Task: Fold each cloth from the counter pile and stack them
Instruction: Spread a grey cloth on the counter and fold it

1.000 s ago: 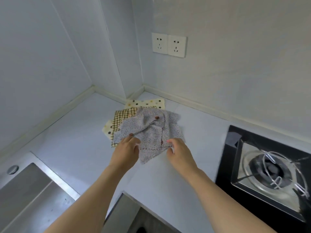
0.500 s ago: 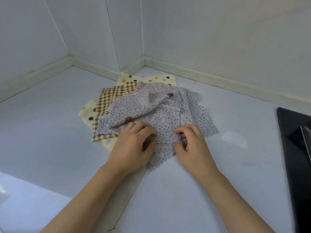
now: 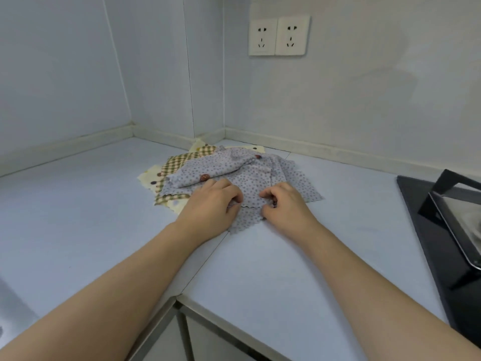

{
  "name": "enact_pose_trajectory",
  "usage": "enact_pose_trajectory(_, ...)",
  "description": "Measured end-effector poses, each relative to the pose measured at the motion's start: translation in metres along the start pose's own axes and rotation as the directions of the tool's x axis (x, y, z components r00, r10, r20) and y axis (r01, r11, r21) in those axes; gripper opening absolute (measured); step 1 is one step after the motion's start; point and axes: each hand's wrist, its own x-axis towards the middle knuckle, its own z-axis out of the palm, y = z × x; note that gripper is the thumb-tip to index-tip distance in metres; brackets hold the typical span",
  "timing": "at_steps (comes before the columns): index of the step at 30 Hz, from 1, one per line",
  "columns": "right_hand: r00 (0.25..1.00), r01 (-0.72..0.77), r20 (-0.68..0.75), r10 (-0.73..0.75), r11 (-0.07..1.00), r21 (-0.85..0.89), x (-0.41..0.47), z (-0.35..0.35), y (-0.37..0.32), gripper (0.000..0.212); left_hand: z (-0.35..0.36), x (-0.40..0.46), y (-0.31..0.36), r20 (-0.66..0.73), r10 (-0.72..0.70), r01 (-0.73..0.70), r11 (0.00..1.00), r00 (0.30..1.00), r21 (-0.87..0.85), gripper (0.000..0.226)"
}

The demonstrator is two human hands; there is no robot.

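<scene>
Both hands (image 3: 250,204) lower; three cloths (image 3: 244,175)

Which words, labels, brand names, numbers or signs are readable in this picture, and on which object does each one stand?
None can be read. The two wall sockets carry only pin holes, the cloths only dots and checks, and the stove shows no marking.

No readable text, label, brand or number shows on anything in view.
</scene>
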Motion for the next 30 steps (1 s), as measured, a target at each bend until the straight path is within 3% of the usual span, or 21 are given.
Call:
enact_pose_trajectory(4,1.0,0.009,-0.009,-0.009,0.999,0.038,0.0,0.0,0.0,0.036,0.0,0.003,0.002,-0.007,-0.007,0.007,0.999,1.0,0.045,0.011)
enact_pose_trajectory(8,0.998,0.044,-0.038,-0.042,0.998,0.041,0.001,0.0,0.0,0.031,-0.002,0.004,0.003,-0.059,-0.05,0.045,0.996,0.997,-0.083,0.01)
enact_pose_trajectory(12,0.99,0.105,-0.095,-0.102,0.994,0.036,0.003,0.0,0.0,0.011,-0.005,0.005,0.005,-0.158,-0.055,0.023,0.98,0.986,-0.197,0.012)
enact_pose_trajectory(14,0.984,0.117,-0.138,-0.115,0.993,0.007,0.003,0.0,0.0,0.016,-0.005,0.006,0.005,-0.2,-0.043,-0.001,0.977,0.979,-0.213,0.011)
enact_pose_trajectory(19,0.962,0.151,-0.236,-0.136,0.987,0.047,0.001,-0.002,-0.003,0.031,-0.005,0.009,0.003,-0.201,-0.03,-0.014,0.977,0.979,-0.213,0.009)
enact_pose_trajectory(24,0.937,0.109,-0.343,-0.062,0.987,0.118,-0.003,-0.007,-0.004,0.025,0.002,0.012,-0.004,-0.213,0.034,-0.055,0.994,0.976,-0.095,0.005)
enact_pose_trajectory(30,0.903,0.089,-0.429,-0.021,0.986,0.14,-0.003,-0.009,-0.004,0.02,0.0,0.014,-0.01,-0.267,-0.099,0.094,0.995,0.959,-0.03,0.015)
